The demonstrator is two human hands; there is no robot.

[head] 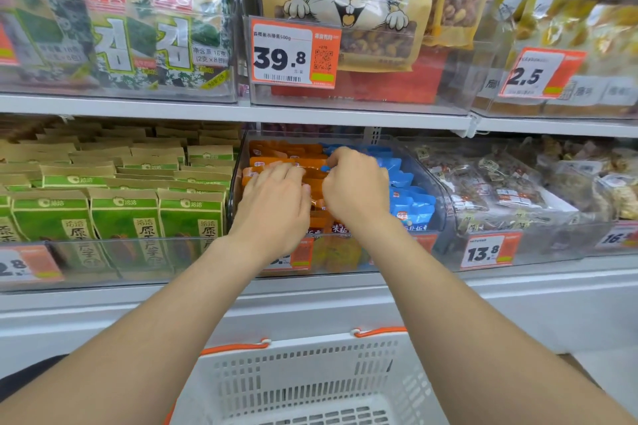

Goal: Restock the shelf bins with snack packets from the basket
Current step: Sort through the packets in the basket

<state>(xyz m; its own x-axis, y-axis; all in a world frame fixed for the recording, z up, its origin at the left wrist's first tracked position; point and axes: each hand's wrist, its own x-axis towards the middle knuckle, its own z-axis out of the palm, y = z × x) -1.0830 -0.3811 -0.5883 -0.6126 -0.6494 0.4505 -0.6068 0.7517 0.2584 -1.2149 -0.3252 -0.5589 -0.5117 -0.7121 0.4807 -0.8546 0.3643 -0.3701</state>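
Flat left hand (272,203) is pressing seemingly light, soft orange packets (279,152), best pinched edgewise; right hand (357,185) is curling, hold unclear

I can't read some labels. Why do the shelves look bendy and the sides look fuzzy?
Head view, whole frame: the wide-angle lens bows the shelf edge. Head view, middle: the 39.8 price tag is sharp. Head view, lower left: the corner price tag is smeared. Head view, top left: sheen on the clear bin front hazes the seaweed packs.
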